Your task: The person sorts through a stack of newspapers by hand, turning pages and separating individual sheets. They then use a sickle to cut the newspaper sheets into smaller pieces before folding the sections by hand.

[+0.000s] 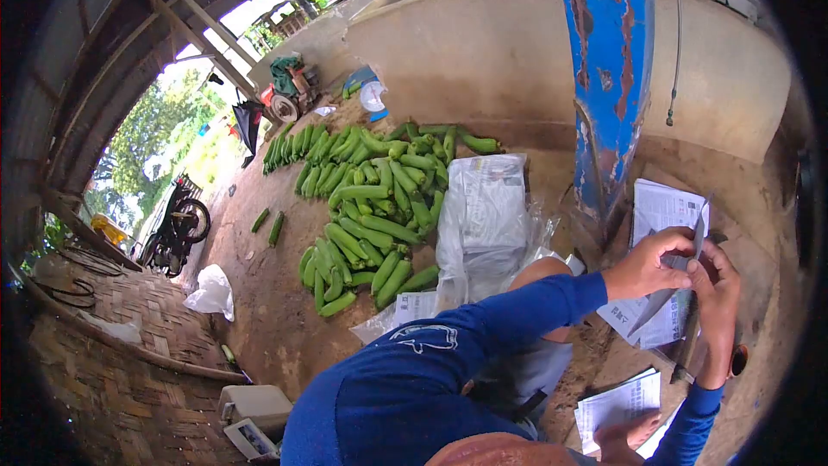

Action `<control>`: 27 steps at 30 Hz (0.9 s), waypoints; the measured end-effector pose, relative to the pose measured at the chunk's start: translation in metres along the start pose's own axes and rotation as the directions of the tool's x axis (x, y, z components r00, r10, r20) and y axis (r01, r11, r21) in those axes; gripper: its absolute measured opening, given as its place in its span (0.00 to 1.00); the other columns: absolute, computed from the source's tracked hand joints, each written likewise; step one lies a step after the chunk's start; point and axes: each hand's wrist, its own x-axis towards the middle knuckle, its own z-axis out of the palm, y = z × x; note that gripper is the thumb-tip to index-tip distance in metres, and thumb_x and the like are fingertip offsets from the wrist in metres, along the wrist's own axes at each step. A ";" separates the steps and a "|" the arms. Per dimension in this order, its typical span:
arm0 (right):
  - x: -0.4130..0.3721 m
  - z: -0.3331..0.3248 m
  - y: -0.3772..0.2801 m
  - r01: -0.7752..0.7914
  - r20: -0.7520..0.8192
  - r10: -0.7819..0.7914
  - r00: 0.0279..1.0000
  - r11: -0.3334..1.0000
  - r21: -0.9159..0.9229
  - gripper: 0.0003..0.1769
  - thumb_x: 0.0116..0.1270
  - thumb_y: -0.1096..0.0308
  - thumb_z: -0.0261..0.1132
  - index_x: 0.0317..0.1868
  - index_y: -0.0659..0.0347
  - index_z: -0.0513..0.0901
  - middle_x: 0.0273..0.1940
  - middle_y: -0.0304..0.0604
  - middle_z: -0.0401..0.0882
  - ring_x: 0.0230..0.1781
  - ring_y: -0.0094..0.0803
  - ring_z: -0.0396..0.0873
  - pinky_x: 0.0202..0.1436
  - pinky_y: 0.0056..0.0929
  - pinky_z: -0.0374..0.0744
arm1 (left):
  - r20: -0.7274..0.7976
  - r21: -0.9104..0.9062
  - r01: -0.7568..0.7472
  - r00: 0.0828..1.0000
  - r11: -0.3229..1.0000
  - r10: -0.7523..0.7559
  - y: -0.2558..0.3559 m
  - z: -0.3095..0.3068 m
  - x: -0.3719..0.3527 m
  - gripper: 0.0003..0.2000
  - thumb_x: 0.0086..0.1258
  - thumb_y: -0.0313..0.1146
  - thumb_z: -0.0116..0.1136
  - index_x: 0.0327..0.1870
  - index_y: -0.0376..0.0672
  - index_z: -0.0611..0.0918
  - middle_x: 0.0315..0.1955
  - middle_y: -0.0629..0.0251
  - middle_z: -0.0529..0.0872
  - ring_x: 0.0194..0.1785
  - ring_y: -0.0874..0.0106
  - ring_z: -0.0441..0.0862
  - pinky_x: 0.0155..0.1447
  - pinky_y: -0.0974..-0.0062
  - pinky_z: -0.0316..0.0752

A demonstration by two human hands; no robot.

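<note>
Both my hands are at the right, above a stack of printed paper sheets (655, 318) on the floor. My left hand (642, 267) is closed on a thin grey sheet (653, 311), seen nearly edge-on, which looks like paper. My right hand (718, 289) pinches the same sheet from the other side, fingers bent near its upper part. Under the right wrist lies a dark, narrow tool or stick (686, 349), partly hidden. Nearer my body, a second pile of printed sheets (617, 406) lies beside a bare foot (630, 436).
A large heap of long green gourds (379, 216) spreads over the floor. Beside it lies a stack of clear plastic bags (487, 207). A blue, peeling post (608, 78) stands ahead of my hands. A dial scale (373, 97), a motorcycle (177, 220) and a white plastic bag (211, 292) are farther left.
</note>
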 end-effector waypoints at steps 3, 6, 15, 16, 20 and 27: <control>0.001 0.001 -0.004 0.011 0.006 -0.011 1.000 1.000 -0.022 0.18 0.72 0.70 0.65 0.57 0.72 0.80 0.49 0.44 0.84 0.51 0.28 0.79 0.57 0.29 0.77 | -0.008 -0.041 0.039 0.999 0.998 -0.039 0.004 -0.001 -0.001 0.24 0.64 0.29 0.73 0.59 0.36 0.76 0.62 0.59 0.74 0.60 0.69 0.78 0.52 0.69 0.87; 0.000 0.001 -0.005 0.017 0.003 -0.017 1.000 1.000 -0.014 0.18 0.73 0.68 0.66 0.57 0.72 0.81 0.49 0.44 0.84 0.50 0.28 0.79 0.57 0.28 0.77 | -0.011 -0.041 0.080 0.997 0.996 -0.081 0.011 -0.003 -0.002 0.22 0.66 0.30 0.71 0.58 0.36 0.77 0.56 0.62 0.77 0.54 0.73 0.80 0.49 0.72 0.85; -0.002 -0.004 0.000 -0.018 0.009 0.018 1.000 0.999 -0.027 0.14 0.74 0.70 0.64 0.54 0.71 0.83 0.48 0.43 0.85 0.49 0.28 0.79 0.57 0.28 0.76 | 0.010 -0.243 0.179 0.983 0.953 -0.182 0.011 -0.004 -0.002 0.19 0.74 0.38 0.65 0.59 0.36 0.78 0.43 0.71 0.82 0.42 0.83 0.78 0.45 0.81 0.77; -0.002 -0.004 -0.001 -0.005 0.007 0.006 1.000 0.999 -0.040 0.14 0.73 0.71 0.64 0.53 0.71 0.83 0.47 0.43 0.85 0.49 0.28 0.79 0.57 0.28 0.76 | 0.019 -0.240 0.180 0.983 0.954 -0.181 0.011 -0.006 -0.002 0.19 0.74 0.38 0.65 0.59 0.36 0.78 0.42 0.71 0.82 0.42 0.83 0.78 0.44 0.81 0.77; -0.004 0.000 -0.010 0.051 -0.035 -0.053 0.998 0.997 -0.055 0.13 0.72 0.73 0.64 0.53 0.71 0.83 0.48 0.44 0.85 0.50 0.29 0.80 0.58 0.29 0.76 | 0.037 -0.236 0.198 0.980 0.951 -0.195 0.015 -0.007 -0.003 0.16 0.74 0.38 0.64 0.55 0.37 0.79 0.39 0.73 0.82 0.39 0.85 0.77 0.40 0.82 0.75; -0.001 0.004 -0.011 0.041 -0.048 -0.051 0.998 0.981 -0.191 0.15 0.70 0.73 0.66 0.54 0.72 0.82 0.51 0.48 0.84 0.53 0.31 0.80 0.60 0.31 0.76 | -0.029 -0.184 0.182 0.981 0.966 -0.190 0.004 -0.002 -0.002 0.09 0.75 0.35 0.62 0.42 0.40 0.76 0.30 0.77 0.76 0.32 0.86 0.71 0.33 0.81 0.69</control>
